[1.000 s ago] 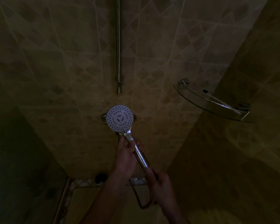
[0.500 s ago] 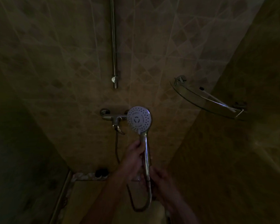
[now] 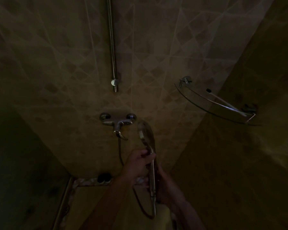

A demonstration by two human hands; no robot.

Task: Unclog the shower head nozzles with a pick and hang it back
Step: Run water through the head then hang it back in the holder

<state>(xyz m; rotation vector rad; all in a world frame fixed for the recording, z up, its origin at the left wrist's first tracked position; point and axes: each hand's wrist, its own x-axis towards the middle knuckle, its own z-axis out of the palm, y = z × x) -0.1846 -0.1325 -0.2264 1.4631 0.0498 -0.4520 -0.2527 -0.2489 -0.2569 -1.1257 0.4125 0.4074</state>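
Observation:
The chrome shower head stands upright in front of the tiled wall, turned so that its shiny back and edge face me and the nozzle face is hidden. My left hand grips the upper part of its handle. Lower down, my right hand holds the handle near where the hose loops out below. No pick can be made out in the dim light.
A vertical slide rail runs up the wall, ending at a small knob. The mixer tap sits left of the shower head. A glass corner shelf sticks out at right. A dark drain lies at the floor edge.
The shower head has moved right, off the mixer tap, and rotated, so its white nozzle face no longer shows. Both hands stayed on the handle.

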